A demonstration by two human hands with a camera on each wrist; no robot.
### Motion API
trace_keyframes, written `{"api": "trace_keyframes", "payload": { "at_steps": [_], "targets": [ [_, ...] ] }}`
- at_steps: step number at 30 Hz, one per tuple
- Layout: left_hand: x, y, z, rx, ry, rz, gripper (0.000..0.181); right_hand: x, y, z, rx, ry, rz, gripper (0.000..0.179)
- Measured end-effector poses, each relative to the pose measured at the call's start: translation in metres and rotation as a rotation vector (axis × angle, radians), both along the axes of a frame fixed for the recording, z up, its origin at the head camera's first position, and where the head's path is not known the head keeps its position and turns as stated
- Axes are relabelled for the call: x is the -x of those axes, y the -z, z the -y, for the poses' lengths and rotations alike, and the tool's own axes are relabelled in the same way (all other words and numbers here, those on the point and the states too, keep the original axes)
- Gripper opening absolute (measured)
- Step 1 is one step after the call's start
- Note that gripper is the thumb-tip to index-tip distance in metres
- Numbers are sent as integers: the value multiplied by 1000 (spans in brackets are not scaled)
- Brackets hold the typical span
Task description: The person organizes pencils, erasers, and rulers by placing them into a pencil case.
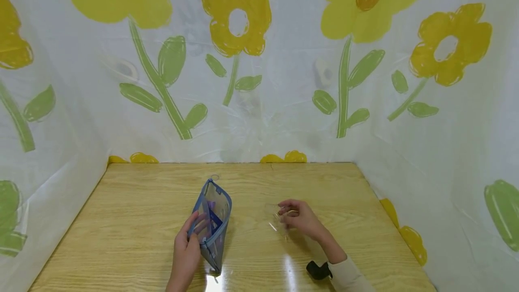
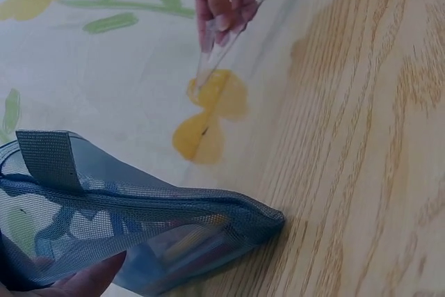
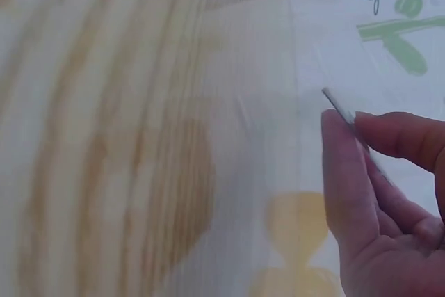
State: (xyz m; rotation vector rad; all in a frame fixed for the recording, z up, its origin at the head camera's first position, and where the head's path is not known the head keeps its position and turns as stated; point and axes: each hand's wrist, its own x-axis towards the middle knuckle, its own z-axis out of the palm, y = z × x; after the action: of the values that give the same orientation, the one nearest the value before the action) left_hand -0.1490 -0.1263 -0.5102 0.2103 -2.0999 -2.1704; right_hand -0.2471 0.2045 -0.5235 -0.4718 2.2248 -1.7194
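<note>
A blue mesh zipper pouch point(image 1: 220, 246) stands tilted on the table with its mouth open. My left hand point(image 1: 187, 249) grips its near left side, thumb outside and fingers behind the mesh. Inside show a dark blue item point(image 1: 215, 219) and something purple; in the left wrist view the mesh blurs long thin things. To the right, my right hand point(image 1: 303, 221) pinches a thin, flat, clear plastic piece point(image 1: 275, 226) between thumb and fingers, above the table and apart from the pouch. In the right wrist view this piece point(image 3: 338, 106) appears edge-on; its exact kind is unclear.
The wood-grain table point(image 1: 134, 220) is bounded at the back and sides by a white cloth point(image 1: 279, 102) printed with yellow flowers. A black strap or device point(image 1: 318, 270) sits at my right wrist, by a light sleeve point(image 1: 349, 276).
</note>
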Motion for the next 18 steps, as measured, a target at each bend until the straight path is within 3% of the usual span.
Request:
{"api": "trace_keyframes", "payload": {
  "at_steps": [11, 18],
  "targets": [
    [0, 1, 1, 1, 15, 5, 59, -4, 4, 14, 132, 175, 30, 49],
    [0, 1, 0, 20, 1, -6, 58, -3, 4, 21, 212, 225, 65, 43]
  ]
}}
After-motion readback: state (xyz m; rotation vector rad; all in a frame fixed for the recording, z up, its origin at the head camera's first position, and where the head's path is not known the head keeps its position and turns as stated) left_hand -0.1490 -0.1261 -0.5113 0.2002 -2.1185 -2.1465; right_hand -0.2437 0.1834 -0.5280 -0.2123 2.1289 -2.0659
